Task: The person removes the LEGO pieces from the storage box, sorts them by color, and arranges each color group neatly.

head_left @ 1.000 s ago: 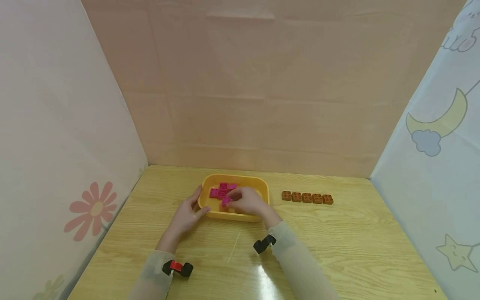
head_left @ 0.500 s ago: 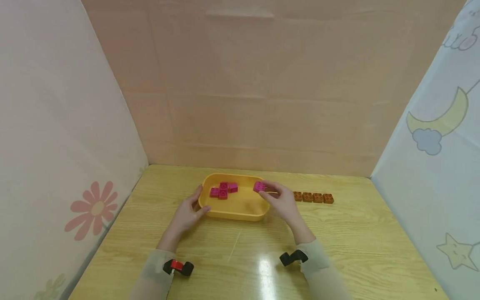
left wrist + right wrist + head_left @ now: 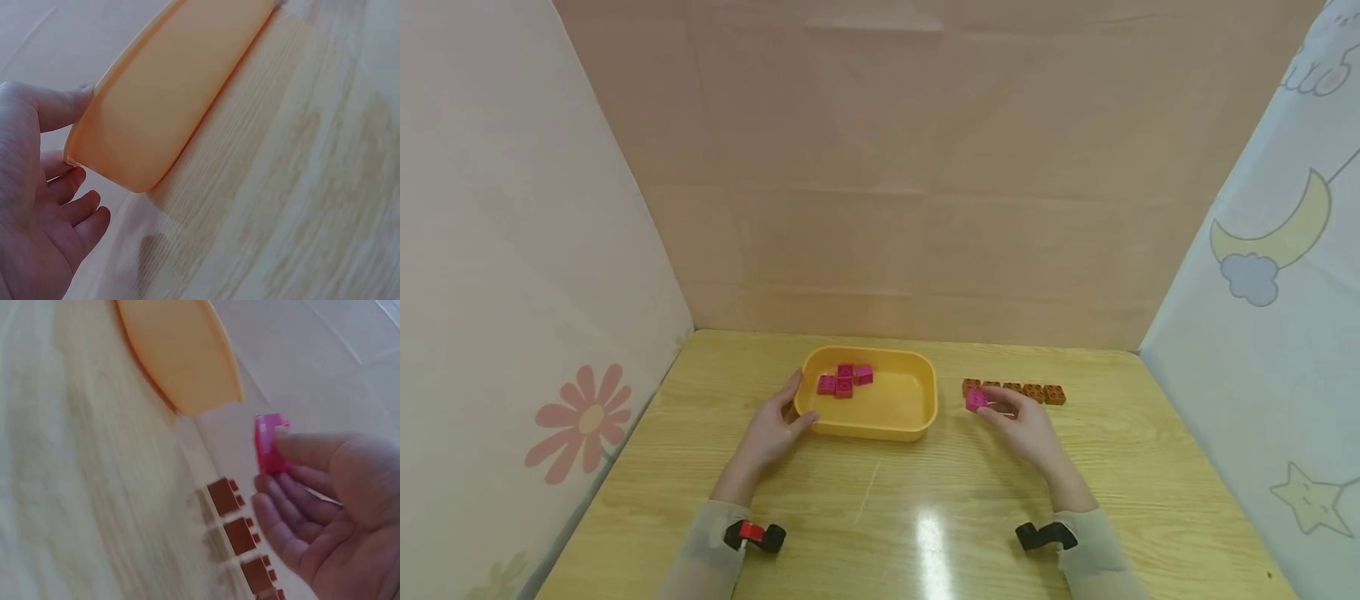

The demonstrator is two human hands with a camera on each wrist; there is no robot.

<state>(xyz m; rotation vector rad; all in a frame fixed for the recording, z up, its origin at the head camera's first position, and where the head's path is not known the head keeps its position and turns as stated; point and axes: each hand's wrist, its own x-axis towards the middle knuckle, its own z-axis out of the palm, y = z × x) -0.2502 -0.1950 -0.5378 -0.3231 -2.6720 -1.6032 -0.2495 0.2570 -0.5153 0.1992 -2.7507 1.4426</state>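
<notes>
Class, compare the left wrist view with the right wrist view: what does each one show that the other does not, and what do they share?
Only the left wrist view shows the left hand, which grips one end of the yellow tray.

Only the right wrist view shows the right hand, the pink toy brick pinched in it, and a row of brown toy bricks, the last cut off by the frame.

Both show the outer wall of the tray and the wood-grain tabletop.
</notes>
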